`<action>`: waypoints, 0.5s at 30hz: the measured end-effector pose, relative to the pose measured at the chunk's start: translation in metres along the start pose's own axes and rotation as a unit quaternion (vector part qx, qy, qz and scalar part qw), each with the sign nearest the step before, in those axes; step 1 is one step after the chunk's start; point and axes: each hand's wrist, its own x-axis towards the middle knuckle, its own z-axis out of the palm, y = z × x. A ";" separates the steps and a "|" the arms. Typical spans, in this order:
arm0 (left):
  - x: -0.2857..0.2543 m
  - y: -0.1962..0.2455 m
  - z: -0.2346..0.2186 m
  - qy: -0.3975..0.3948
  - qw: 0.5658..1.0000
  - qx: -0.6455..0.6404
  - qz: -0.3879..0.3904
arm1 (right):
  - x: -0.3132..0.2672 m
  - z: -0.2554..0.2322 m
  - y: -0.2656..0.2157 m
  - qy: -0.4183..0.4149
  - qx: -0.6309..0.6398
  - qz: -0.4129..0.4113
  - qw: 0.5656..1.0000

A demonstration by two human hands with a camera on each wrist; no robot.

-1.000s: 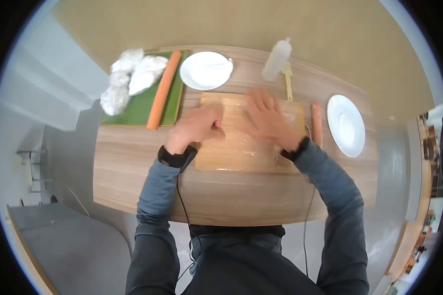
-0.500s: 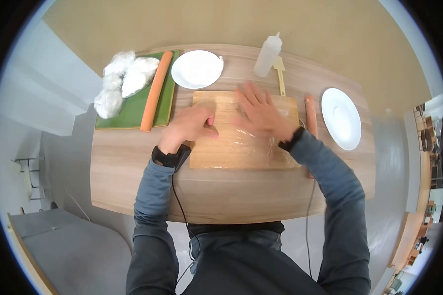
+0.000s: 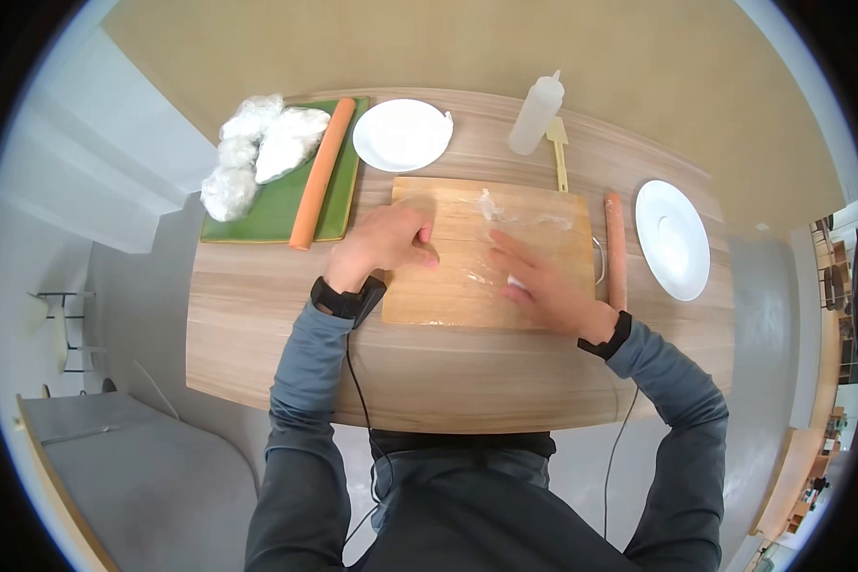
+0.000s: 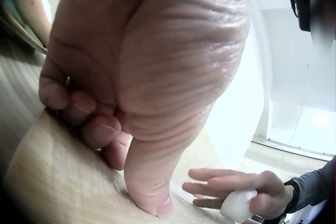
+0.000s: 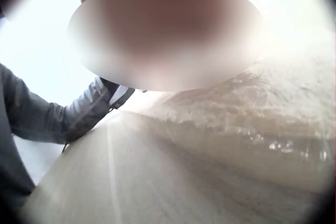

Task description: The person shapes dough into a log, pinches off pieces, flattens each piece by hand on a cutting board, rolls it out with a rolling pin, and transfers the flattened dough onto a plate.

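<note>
The left hand point(image 3: 381, 238) rested on the left side of the board point(image 3: 429, 307), slightly left of the frame's centre. Its grip was half bent: in the left wrist view the fingers were curled under the palm and the thumb pointed down onto the surface. No object was seen in it.

The right hand point(image 3: 555, 296), somewhat blurred, was over the board's right half. Its fingers reached forward, and its grip held a white lump point(image 4: 237, 206) between thumb and fingers; whether the hand touched the board could not be told. The right wrist view was largely blurred and did not show this grip.

Clear film point(image 3: 555, 221) lay across the board, glossy, with whitish creases towards the upper right. A metal handle point(image 3: 600, 259) stood out from the board's right edge, with a pin point(image 3: 616, 238) just beside it and an oval plate point(image 3: 672, 238) farther right.

On the table point(image 3: 467, 381), a green tray point(image 3: 332, 221) at upper left bore white bundles point(image 3: 257, 143) and an orange rod point(image 3: 324, 173), laid slantwise. A round plate point(image 3: 402, 135) stood at upper centre. A bottle point(image 3: 537, 114) stood at upper right, beside a yellow spatula point(image 3: 559, 157).
</note>
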 end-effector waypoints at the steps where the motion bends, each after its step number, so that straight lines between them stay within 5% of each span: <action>1: 0.000 0.001 -0.002 -0.001 1.000 0.001 -0.001 | 0.002 -0.005 -0.001 0.007 0.080 0.047 0.996; 5: 0.001 0.005 -0.003 -0.009 1.000 0.000 0.004 | 0.021 -0.003 0.006 0.142 0.086 -0.019 0.986; 10: 0.000 0.005 -0.002 0.019 0.999 -0.020 0.024 | 0.028 -0.004 -0.008 -0.030 0.074 0.118 0.990; 11: 0.000 0.004 -0.002 0.014 1.000 -0.011 0.018 | 0.026 0.001 -0.007 -0.034 0.074 0.117 0.990; 13: 0.000 0.002 0.000 0.007 1.000 -0.002 0.008 | 0.024 0.010 -0.003 0.031 -0.097 -0.023 0.995; 15: 0.001 0.003 -0.001 -0.005 1.000 0.000 0.005 | 0.029 0.010 -0.003 0.029 -0.125 -0.002 0.992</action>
